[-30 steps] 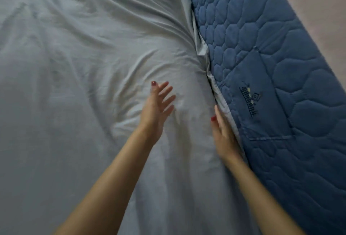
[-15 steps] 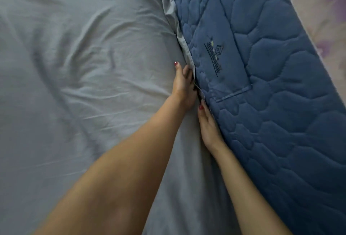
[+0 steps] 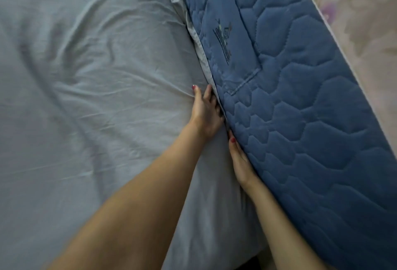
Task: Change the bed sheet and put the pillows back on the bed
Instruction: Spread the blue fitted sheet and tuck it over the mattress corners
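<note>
A pale grey-blue bed sheet [image 3: 92, 102] lies wrinkled across the left and middle of the view. A blue quilted mattress [image 3: 300, 119] with a stitched logo patch runs diagonally down the right side. The sheet's edge [image 3: 198, 39] disappears into the seam along the mattress. My left hand [image 3: 205, 110] presses the sheet into that seam with its thumb out on the fabric and its fingertips hidden in the gap. Just below it, my right hand [image 3: 239, 158] lies flat against the mattress side, with only the thumb and back of the hand showing.
Beyond the mattress at the upper right is a pale surface with a faint floral pattern [image 3: 365, 22]. A dark gap [image 3: 255, 263] shows at the bottom between the sheet and my right forearm.
My left hand moved from hovering over the sheet to the seam beside the mattress and now presses there. My right hand stays along the mattress edge. The logo patch now sits farther from my hands.
</note>
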